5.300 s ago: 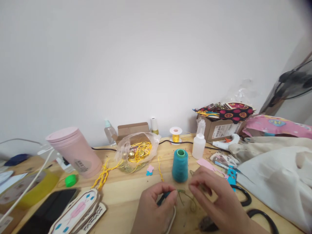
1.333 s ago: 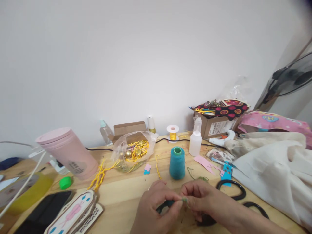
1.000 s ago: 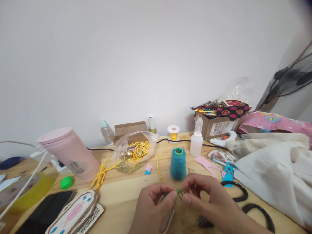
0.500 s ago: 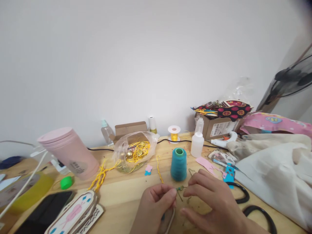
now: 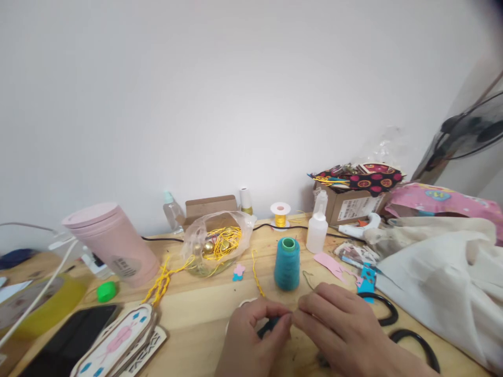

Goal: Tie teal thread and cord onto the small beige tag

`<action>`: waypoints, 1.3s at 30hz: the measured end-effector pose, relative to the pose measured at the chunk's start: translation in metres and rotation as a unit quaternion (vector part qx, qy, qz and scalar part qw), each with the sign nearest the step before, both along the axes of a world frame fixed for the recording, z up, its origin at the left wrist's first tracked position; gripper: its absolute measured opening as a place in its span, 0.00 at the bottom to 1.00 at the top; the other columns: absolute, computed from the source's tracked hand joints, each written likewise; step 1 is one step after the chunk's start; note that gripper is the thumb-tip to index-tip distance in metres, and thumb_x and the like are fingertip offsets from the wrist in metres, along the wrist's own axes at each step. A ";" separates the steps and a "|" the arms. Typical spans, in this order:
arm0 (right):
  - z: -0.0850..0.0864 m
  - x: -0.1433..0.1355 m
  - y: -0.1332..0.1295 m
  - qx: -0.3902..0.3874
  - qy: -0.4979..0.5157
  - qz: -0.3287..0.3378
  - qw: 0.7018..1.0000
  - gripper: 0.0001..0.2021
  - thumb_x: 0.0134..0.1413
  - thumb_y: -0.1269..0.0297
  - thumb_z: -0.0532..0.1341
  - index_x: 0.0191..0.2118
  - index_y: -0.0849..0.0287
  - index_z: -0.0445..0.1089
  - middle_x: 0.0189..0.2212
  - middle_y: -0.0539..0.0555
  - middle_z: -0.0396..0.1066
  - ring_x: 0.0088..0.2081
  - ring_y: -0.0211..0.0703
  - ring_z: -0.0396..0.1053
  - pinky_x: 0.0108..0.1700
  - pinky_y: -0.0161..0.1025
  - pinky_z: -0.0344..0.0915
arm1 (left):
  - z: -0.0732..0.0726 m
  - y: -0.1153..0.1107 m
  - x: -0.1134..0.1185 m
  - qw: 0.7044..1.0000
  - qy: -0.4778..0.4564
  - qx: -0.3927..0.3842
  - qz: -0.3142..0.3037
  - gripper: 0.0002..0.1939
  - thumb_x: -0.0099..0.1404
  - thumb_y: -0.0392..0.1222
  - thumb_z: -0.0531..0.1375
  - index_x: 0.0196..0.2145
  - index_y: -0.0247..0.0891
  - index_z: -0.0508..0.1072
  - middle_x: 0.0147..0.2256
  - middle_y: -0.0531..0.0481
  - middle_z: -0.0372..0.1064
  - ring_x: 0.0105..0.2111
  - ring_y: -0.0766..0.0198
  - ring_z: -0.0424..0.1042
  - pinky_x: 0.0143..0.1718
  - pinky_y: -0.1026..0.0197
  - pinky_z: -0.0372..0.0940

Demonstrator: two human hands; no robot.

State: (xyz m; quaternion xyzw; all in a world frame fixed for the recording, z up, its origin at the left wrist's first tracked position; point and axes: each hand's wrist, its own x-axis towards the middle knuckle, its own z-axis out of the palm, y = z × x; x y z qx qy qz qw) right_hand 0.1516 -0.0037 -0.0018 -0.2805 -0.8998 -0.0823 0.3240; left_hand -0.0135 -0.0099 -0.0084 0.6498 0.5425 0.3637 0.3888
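The left hand (image 5: pixel 251 335) grips a small dark-blue piece (image 5: pixel 267 328) beside the right hand (image 5: pixel 341 324), whose grasp I can't tell over my feed, near a teal cone-shaped thread spool (image 5: pixel 286 267).

wall (image 5: pixel 251 104): plain, pale grey | tabletop (image 5: pixel 192 317): light-grained wood | light: soft, diffuse | fan (image 5: pixel 469 125): far right

The left grip (image 5: pixel 254 334) is curled, thumb and forefinger pinched together at the tips. The right grip (image 5: pixel 342 325) shows its back, fingers bent, fingertips just beside the left thumb.
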 end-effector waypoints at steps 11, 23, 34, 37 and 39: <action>0.001 -0.008 0.006 -0.594 0.311 -0.009 0.742 0.12 0.47 0.58 0.59 0.23 0.61 0.62 0.15 0.44 0.57 0.18 0.31 0.57 0.20 0.29 0.55 | -0.001 0.001 -0.006 0.946 0.115 0.289 -0.088 0.06 0.53 0.29 0.56 0.25 0.36 0.72 0.21 0.52 0.70 0.25 0.66 0.70 0.34 0.64 0.65; -0.003 -0.007 0.007 -0.799 0.390 0.081 0.451 0.11 0.37 0.63 0.64 0.21 0.67 0.65 0.15 0.47 0.63 0.12 0.24 0.56 0.12 0.22 0.50 | 0.011 0.002 -0.009 0.861 0.142 0.473 -0.121 0.09 0.50 0.25 0.58 0.27 0.36 0.72 0.19 0.54 0.71 0.20 0.68 0.67 0.38 0.59 0.63; 0.000 0.000 0.002 -0.281 0.215 -0.074 0.933 0.03 0.49 0.69 0.55 0.29 0.59 0.65 0.22 0.49 0.62 0.24 0.36 0.58 0.25 0.33 0.57 | -0.003 0.006 0.004 0.972 -0.186 -0.139 0.049 0.06 0.48 0.39 0.61 0.19 0.33 0.72 0.15 0.55 0.65 0.18 0.70 0.61 0.20 0.69 0.56; 0.005 -0.001 -0.002 -0.177 0.173 -0.001 0.969 0.04 0.46 0.72 0.57 0.31 0.58 0.68 0.28 0.53 0.67 0.28 0.38 0.63 0.29 0.34 0.61 | -0.002 0.007 0.005 0.950 -0.254 -0.172 0.048 0.08 0.44 0.40 0.64 0.17 0.32 0.71 0.15 0.55 0.65 0.18 0.71 0.59 0.21 0.69 0.54; 0.006 -0.002 -0.003 -0.143 0.154 0.000 0.978 0.06 0.44 0.73 0.58 0.31 0.58 0.69 0.28 0.53 0.68 0.29 0.39 0.64 0.29 0.34 0.61 | -0.002 0.007 0.004 0.940 -0.277 -0.193 0.050 0.09 0.42 0.41 0.65 0.17 0.32 0.71 0.15 0.55 0.65 0.18 0.71 0.59 0.21 0.69 0.53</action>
